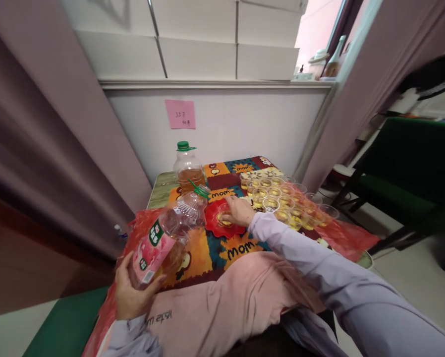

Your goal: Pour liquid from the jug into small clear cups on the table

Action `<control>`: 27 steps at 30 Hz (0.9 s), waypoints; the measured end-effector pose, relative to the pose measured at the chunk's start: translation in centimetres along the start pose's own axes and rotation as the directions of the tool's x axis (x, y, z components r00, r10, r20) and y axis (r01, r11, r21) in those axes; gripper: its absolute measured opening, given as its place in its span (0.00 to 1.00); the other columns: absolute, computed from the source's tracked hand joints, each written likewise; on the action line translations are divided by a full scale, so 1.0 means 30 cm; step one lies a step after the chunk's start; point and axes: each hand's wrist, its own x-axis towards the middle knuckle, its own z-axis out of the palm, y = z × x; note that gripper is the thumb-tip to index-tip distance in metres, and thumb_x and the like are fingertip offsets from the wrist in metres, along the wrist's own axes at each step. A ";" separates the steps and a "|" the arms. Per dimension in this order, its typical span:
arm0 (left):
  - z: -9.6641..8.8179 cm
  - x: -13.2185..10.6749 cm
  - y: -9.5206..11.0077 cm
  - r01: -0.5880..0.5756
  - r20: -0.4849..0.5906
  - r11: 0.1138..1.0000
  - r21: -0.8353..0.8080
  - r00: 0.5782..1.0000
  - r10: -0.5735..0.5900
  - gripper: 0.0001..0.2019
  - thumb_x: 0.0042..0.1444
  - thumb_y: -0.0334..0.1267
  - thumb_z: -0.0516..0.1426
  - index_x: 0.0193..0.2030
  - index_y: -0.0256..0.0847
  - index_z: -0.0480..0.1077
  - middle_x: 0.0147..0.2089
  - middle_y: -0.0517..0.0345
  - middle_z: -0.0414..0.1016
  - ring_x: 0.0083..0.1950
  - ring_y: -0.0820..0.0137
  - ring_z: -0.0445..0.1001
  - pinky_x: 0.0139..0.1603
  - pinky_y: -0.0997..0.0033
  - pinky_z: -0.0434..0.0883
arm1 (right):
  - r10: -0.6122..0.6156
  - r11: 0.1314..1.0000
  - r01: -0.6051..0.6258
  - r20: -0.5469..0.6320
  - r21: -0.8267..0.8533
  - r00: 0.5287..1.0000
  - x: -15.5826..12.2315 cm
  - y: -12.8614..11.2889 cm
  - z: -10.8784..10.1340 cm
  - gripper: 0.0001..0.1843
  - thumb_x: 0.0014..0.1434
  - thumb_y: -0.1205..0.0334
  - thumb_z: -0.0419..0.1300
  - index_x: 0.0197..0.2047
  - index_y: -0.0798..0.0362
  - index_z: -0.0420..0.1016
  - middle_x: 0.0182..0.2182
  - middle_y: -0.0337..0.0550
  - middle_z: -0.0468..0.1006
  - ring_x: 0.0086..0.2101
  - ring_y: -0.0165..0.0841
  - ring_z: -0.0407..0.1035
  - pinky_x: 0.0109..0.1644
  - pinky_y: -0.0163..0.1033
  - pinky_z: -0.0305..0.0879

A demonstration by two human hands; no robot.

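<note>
My left hand (131, 292) grips the base of a large clear plastic bottle (166, 233) with a pink label, tilted so its open neck points toward the table's middle. Its green cap ring hangs at the neck. My right hand (237, 210) rests on a small clear cup (224, 219) holding amber liquid, fingers curled round it, above a red patch of the patterned tablecloth (237, 248). Several more small cups (285, 201) of amber liquid stand in rows just right of that hand.
A second bottle (187, 168) with a green cap and amber liquid stands upright at the table's far left. A pink note (180, 114) is stuck on the white wall behind. Curtains hang at both sides. A dark green chair (404, 183) stands to the right.
</note>
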 end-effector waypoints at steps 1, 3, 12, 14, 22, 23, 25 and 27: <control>-0.001 0.004 -0.004 -0.006 0.006 1.000 0.021 1.000 0.006 0.56 0.33 0.64 0.71 0.69 0.39 0.62 0.68 0.34 0.66 0.69 0.39 0.69 0.72 0.36 0.64 | 0.021 1.000 -0.021 0.005 -0.007 1.000 0.007 -0.004 0.000 0.38 0.65 0.47 0.67 0.70 0.58 0.64 0.61 0.67 0.77 0.57 0.53 0.76 0.61 0.53 0.69; -0.004 0.010 -0.007 -0.016 0.015 0.999 0.045 1.000 0.015 0.55 0.34 0.63 0.71 0.68 0.40 0.63 0.68 0.35 0.67 0.69 0.39 0.69 0.72 0.36 0.64 | 0.052 0.998 -0.051 0.014 -0.019 0.999 0.012 -0.007 0.001 0.34 0.66 0.49 0.66 0.68 0.57 0.66 0.60 0.65 0.78 0.57 0.53 0.77 0.59 0.51 0.69; -0.007 0.002 0.015 -0.028 0.012 0.996 0.084 1.000 0.027 0.54 0.37 0.63 0.70 0.70 0.40 0.62 0.68 0.37 0.68 0.68 0.41 0.69 0.71 0.38 0.65 | 0.042 0.999 -0.042 -0.003 0.018 0.999 -0.009 -0.007 -0.001 0.34 0.63 0.51 0.68 0.67 0.59 0.68 0.58 0.64 0.80 0.56 0.52 0.77 0.59 0.49 0.69; -0.005 0.002 0.008 -0.037 0.015 0.995 0.088 0.999 0.036 0.53 0.38 0.63 0.70 0.70 0.41 0.62 0.67 0.38 0.68 0.68 0.42 0.69 0.71 0.39 0.65 | 0.020 0.999 -0.019 -0.021 0.041 1.000 -0.018 -0.009 0.006 0.36 0.63 0.53 0.69 0.68 0.60 0.67 0.59 0.65 0.79 0.58 0.52 0.76 0.61 0.50 0.68; 0.004 0.008 -0.028 -0.019 0.015 0.999 0.037 1.000 0.018 0.55 0.36 0.61 0.71 0.70 0.42 0.62 0.68 0.38 0.66 0.68 0.42 0.70 0.71 0.39 0.65 | 0.014 0.982 0.018 -0.169 0.186 0.986 -0.039 0.020 -0.014 0.42 0.60 0.53 0.73 0.72 0.55 0.65 0.62 0.59 0.79 0.60 0.46 0.75 0.64 0.49 0.67; 0.005 0.009 -0.030 -0.020 0.013 0.999 0.035 1.000 0.020 0.55 0.36 0.61 0.71 0.70 0.42 0.62 0.68 0.38 0.67 0.68 0.43 0.70 0.72 0.39 0.65 | 0.027 0.979 0.011 -0.185 0.202 0.982 -0.042 0.031 -0.031 0.42 0.60 0.53 0.73 0.72 0.55 0.64 0.60 0.59 0.80 0.58 0.46 0.76 0.63 0.49 0.69; 0.006 0.009 -0.029 -0.026 0.012 0.999 0.031 1.000 0.026 0.55 0.35 0.62 0.71 0.69 0.40 0.62 0.67 0.37 0.67 0.68 0.43 0.70 0.71 0.40 0.66 | 0.056 0.970 0.000 -0.226 0.243 0.972 -0.057 0.058 -0.079 0.43 0.59 0.53 0.74 0.72 0.56 0.65 0.56 0.57 0.83 0.54 0.45 0.79 0.59 0.48 0.72; 0.009 0.007 -0.024 -0.026 0.004 0.999 0.026 1.000 0.026 0.54 0.35 0.63 0.71 0.68 0.40 0.62 0.66 0.38 0.68 0.67 0.43 0.71 0.70 0.41 0.67 | 0.082 0.953 0.011 -0.293 0.304 0.953 -0.094 0.096 -0.141 0.42 0.57 0.52 0.74 0.70 0.55 0.67 0.52 0.55 0.84 0.50 0.44 0.80 0.57 0.48 0.73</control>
